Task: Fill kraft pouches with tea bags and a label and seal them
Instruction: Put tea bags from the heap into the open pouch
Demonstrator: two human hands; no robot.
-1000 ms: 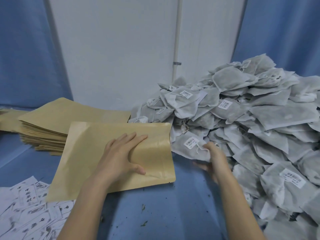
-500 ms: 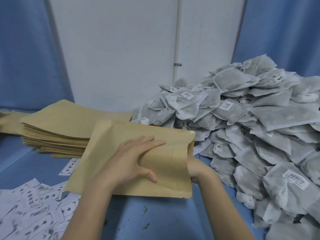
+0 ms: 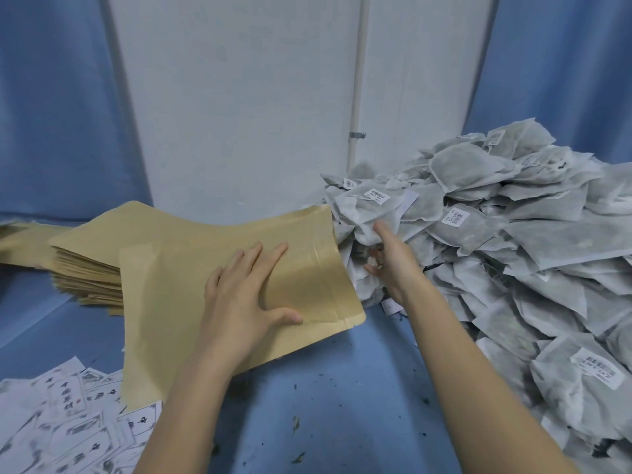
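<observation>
Pouch (image 3: 178, 289) lies under the spread left hand (image 3: 246, 295); right hand (image 3: 390, 261) grips tea bags (image 3: 369, 230).

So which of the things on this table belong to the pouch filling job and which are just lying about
In the job:
kraft pouch under left hand
tea bag pile, right hand reaching in
pouch stack
labels

Lying about:
loose tea crumbs on blue table

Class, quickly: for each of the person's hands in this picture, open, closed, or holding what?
Left hand: open, fingers spread flat on the kraft pouch.
Right hand: reaching into the tea bag pile; whether its fingers grip a bag cannot be told.
</observation>
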